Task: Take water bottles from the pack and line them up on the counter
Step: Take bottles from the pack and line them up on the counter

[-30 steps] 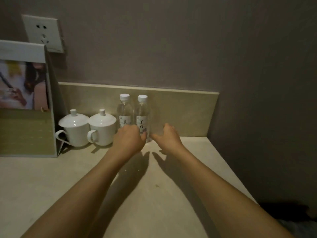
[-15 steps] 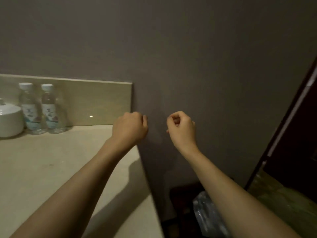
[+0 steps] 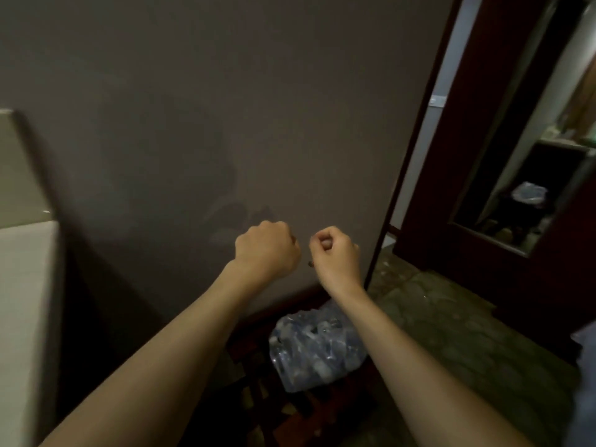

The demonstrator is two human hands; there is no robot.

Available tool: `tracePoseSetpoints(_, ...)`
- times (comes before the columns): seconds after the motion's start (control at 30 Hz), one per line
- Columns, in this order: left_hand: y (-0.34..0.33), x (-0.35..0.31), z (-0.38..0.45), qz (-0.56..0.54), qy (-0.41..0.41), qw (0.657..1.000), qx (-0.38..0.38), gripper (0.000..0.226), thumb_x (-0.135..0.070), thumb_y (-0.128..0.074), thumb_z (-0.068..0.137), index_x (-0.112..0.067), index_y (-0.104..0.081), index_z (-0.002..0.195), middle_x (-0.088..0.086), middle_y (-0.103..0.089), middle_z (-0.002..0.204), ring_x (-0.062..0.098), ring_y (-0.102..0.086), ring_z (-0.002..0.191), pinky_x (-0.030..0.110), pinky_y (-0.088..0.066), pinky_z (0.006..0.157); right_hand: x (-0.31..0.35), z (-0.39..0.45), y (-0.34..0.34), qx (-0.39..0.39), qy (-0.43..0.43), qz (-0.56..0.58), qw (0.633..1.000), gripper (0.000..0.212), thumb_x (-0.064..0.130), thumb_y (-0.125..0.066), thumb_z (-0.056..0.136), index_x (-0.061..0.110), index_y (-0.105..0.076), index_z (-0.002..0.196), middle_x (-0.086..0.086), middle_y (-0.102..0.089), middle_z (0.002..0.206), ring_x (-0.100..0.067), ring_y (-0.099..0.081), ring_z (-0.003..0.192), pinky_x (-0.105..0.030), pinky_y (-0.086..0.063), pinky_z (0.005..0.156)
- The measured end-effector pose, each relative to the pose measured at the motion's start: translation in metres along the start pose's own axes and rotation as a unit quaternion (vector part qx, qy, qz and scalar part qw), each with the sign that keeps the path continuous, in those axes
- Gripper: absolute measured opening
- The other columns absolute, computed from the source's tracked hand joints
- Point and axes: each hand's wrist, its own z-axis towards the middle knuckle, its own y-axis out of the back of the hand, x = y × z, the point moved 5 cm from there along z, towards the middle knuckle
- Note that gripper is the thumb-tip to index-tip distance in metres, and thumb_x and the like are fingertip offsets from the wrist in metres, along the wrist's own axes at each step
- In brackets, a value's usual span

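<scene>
A plastic-wrapped pack of water bottles (image 3: 317, 348) lies low on the floor, partly hidden behind my right forearm. Both hands hang in the air well above it, in front of the grey wall. My left hand (image 3: 266, 250) is curled into a loose fist and holds nothing. My right hand (image 3: 335, 253) is curled the same way, empty, a short gap to the right of the left one. The counter (image 3: 22, 301) shows only as a pale edge at the far left. The bottles standing on it are out of view.
A grey wall (image 3: 225, 124) fills the middle. Right of it stands a dark wooden frame (image 3: 416, 188) with a mirror or opening (image 3: 516, 195). The pack rests on a dark patterned stand or floor (image 3: 290, 408); mottled flooring (image 3: 451, 333) spreads to the right.
The view has swung right and down, away from the two bottles on the counter. Both hands left the bottles, curled up, and now hover above the pack on the floor.
</scene>
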Motion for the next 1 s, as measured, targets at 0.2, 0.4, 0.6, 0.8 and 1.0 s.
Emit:
tracePoseSetpoints(0.2,-0.095,-0.038,0.053,-0.037,-0.016,0.995,0.094,0.035,-0.038,-0.041,0.092,-0.014,-0.065,0.102,0.011,-0.066,0.106,0.033,-0.064,0.093,0.035,-0.043,0.071,-0.098,0.054,0.004,0.016,-0.074,-0.046,0.996,0.006,0.023,-0.057,0.089,0.020,-0.059,0.084,-0.005,-0.069,0.080,-0.024,-0.067,0.080,-0.037,-0.056,0.073)
tracePoseSetpoints(0.4,-0.185,-0.032,0.122,-0.065,0.024,0.980,0.188,0.033,-0.035,-0.040,0.093,-0.013,-0.063,0.104,0.010,-0.064,0.107,0.027,-0.057,0.085,0.035,-0.042,0.070,-0.188,0.112,-0.021,0.067,-0.136,-0.112,0.982,0.005,0.023,-0.056,0.090,0.022,-0.060,0.087,-0.002,-0.070,0.079,-0.020,-0.068,0.078,-0.033,-0.056,0.072)
tracePoseSetpoints(0.6,-0.262,-0.016,0.152,-0.098,0.073,0.959,0.256,0.029,-0.034,-0.043,0.095,-0.013,-0.062,0.102,0.008,-0.064,0.106,0.022,-0.054,0.081,0.034,-0.043,0.071,-0.256,0.149,-0.053,0.132,-0.187,-0.123,0.966,0.006,0.024,-0.056,0.091,0.021,-0.059,0.086,-0.005,-0.069,0.083,-0.024,-0.068,0.079,-0.040,-0.057,0.074)
tracePoseSetpoints(0.8,-0.342,0.000,0.143,-0.125,0.140,0.915,0.356,0.037,-0.035,-0.042,0.095,-0.009,-0.065,0.107,0.011,-0.066,0.110,0.029,-0.064,0.098,0.038,-0.054,0.082,-0.336,0.143,-0.090,0.272,-0.255,-0.153,0.915,0.032,0.019,-0.054,0.093,0.015,-0.050,0.062,-0.007,-0.056,0.067,-0.024,-0.058,0.067,-0.036,-0.049,0.064)
tracePoseSetpoints(1.0,-0.428,0.004,0.128,-0.193,0.211,0.870,0.402,0.034,-0.027,-0.044,0.097,-0.001,-0.066,0.098,0.018,-0.069,0.105,0.031,-0.066,0.100,0.037,-0.051,0.084,-0.436,0.117,-0.141,0.379,-0.328,-0.165,0.849,0.039,0.012,-0.050,0.094,0.016,-0.045,0.056,0.002,-0.046,0.054,-0.011,-0.044,0.052,-0.024,-0.033,0.049)
